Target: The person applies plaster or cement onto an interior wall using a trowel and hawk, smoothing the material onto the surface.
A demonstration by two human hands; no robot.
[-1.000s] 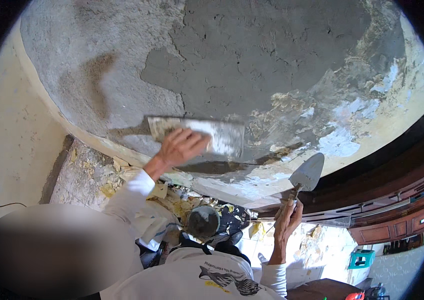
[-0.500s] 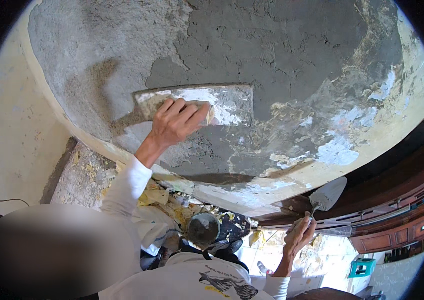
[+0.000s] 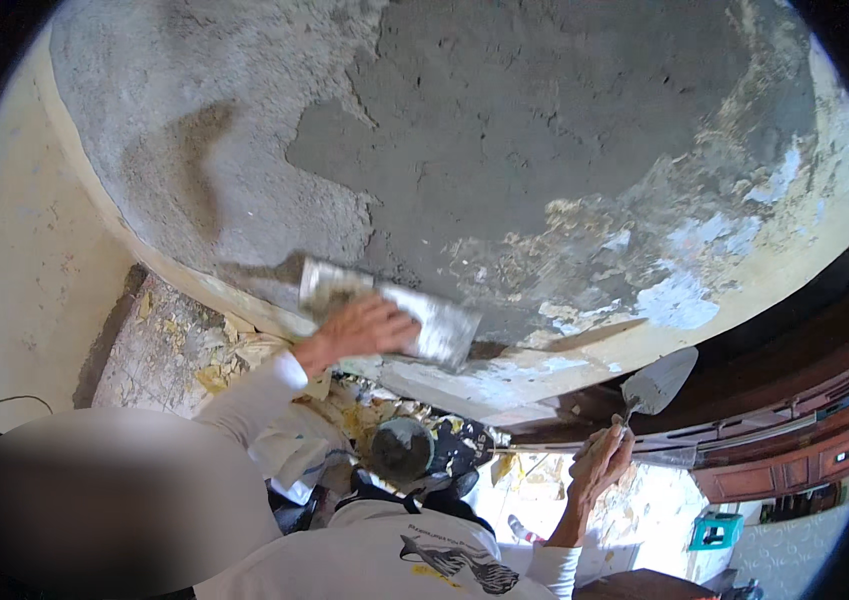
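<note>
Clasping in left grip (image 3: 364, 328) a float (image 3: 436, 326) sloped lengthwise down rightward at the wall (image 3: 524, 120), and, well apart in right grip (image 3: 601, 460), a trowel (image 3: 661, 382).

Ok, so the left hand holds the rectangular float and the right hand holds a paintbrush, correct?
Not quite: in the head view, the right hand holds a trowel, not a paintbrush. The left hand does hold the rectangular float.
</note>
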